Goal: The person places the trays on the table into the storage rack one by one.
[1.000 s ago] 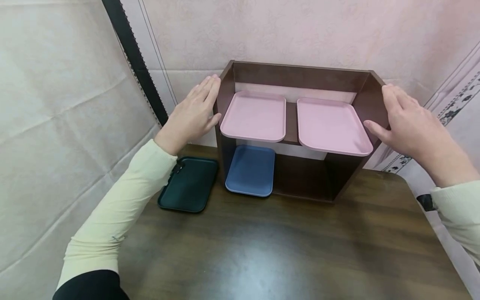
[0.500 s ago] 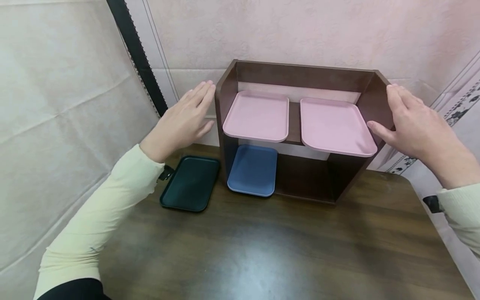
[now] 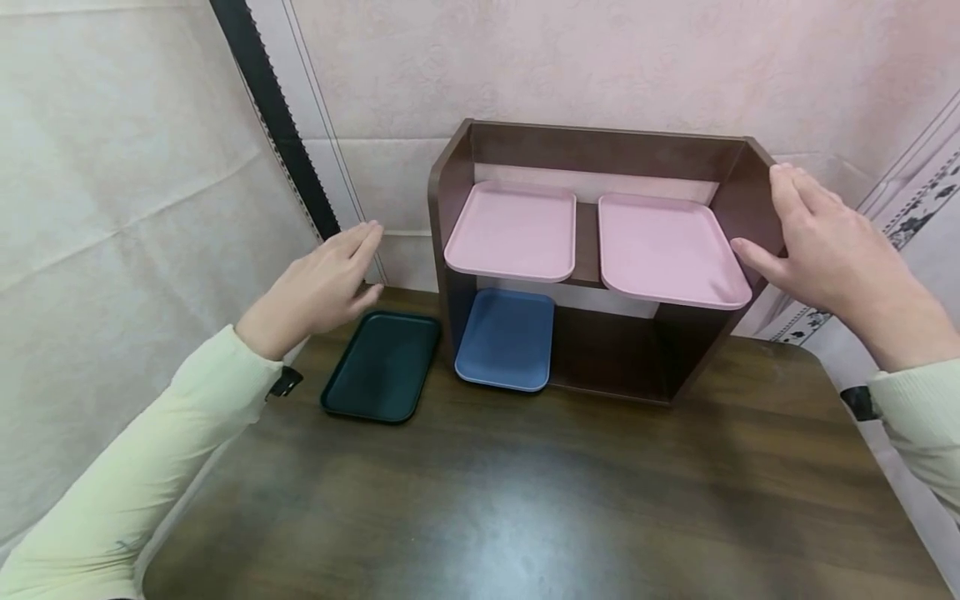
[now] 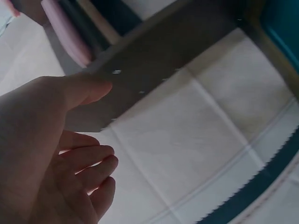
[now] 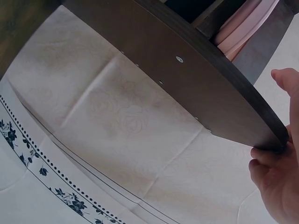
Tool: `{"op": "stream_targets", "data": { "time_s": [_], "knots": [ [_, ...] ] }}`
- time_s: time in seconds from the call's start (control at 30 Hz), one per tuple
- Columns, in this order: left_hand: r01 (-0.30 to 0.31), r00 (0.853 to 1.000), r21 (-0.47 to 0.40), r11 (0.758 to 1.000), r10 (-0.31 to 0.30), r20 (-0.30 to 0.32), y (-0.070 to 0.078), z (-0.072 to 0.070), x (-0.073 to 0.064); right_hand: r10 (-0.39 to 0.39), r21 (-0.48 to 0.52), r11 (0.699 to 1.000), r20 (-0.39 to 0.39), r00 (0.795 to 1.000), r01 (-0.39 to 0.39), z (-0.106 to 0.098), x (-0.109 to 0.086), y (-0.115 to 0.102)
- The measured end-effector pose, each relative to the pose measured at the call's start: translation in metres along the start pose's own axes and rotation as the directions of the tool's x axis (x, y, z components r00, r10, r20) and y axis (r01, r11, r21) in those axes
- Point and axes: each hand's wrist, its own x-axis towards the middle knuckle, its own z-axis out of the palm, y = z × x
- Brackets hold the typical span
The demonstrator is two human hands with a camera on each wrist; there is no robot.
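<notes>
A dark brown two-level shelf [image 3: 607, 148] stands at the back of the table. My right hand [image 3: 840, 242] touches its right side panel [image 5: 187, 70] at the upper corner, fingers extended and thumb apart from them. My left hand [image 3: 315, 287] is off the shelf, to the left, holding nothing; its fingers look loosely bent in the left wrist view. On the upper level lie a left pink tray [image 3: 513, 233] and a right pink tray [image 3: 671, 250], both jutting over the front. A blue tray [image 3: 506, 340] lies on the lower level at left.
A dark green tray [image 3: 382, 367] lies on the brown wooden table [image 3: 480, 483], left of the shelf. Pale wall covering [image 3: 600, 58] rises behind the shelf, and more hangs on the left. The table's right edge has a rounded back corner.
My left hand has come away from the shelf's left side, moving left and down. The right hand stays at the right panel. The trays keep their places.
</notes>
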Motion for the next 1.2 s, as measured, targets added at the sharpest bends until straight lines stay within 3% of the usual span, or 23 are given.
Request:
{"op": "stream_targets", "data": {
  "time_s": [0.1, 0.33, 0.77, 0.87, 1.2],
  "knots": [
    [0.013, 1.000, -0.018, 1.000, -0.013, 0.008, -0.008, 0.014, -0.009, 0.001, 0.006, 1.000, 0.000, 1.000, -0.001, 0.001, 0.001, 0.000],
    [0.123, 0.986, -0.050, 0.991, -0.117, 0.119, -0.025, 0.048, -0.032, 0.002, 0.004, 1.000, -0.005, 1.000, -0.002, 0.001, 0.001, 0.000],
    [0.225, 0.963, -0.174, 0.959, -0.192, 0.189, -0.053, 0.112, -0.060, 0.010, -0.012, 1.000, -0.003, 1.000, -0.010, 0.001, 0.001, 0.000],
    [0.279, 0.946, -0.202, 0.939, -0.232, 0.228, -0.057, 0.127, -0.065, 0.020, -0.011, 1.000, 0.015, 1.000, -0.020, 0.001, 0.001, 0.000],
    [0.445, 0.856, -0.207, 0.871, -0.347, 0.383, -0.066, 0.166, -0.080, 0.043, -0.011, 0.999, 0.041, 0.998, -0.042, 0.002, 0.002, 0.000]
  ]
}}
